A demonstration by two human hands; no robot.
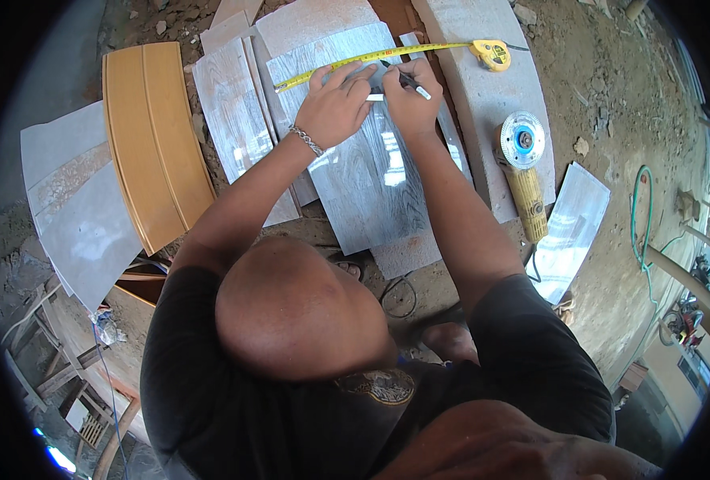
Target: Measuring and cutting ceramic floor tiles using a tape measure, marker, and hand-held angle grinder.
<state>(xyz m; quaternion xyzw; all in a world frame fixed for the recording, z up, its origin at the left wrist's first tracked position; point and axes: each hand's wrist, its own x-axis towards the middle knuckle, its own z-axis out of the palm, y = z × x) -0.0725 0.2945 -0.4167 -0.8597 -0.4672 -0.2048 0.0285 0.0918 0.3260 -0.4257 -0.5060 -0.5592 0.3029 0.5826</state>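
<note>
The gray tile (371, 184) lies flat on top of other flat pieces, just left of the long concrete slab (483, 112). A tape measure (493, 56) has its case near the slab's far end, and its yellow strip reaches over the tile, close to the tile's far edge. The strip's end is by the tile's left edge.

The left hand (339, 108) lies on the tile, with its fingertips at the strip. A small white piece (375, 98) pokes out by its thumb, and it seems to be pinching it. The right hand (413, 102) grips a black marker (409, 82), tip down beside the strip.

The step now looks like measuring the tile and making 1 mark. The next move calls for a still strip and a small, neat touch of the tip. If the strip slides, the mark could be wrong.

A grinder (524, 176) rests along the slab's right edge.
</note>
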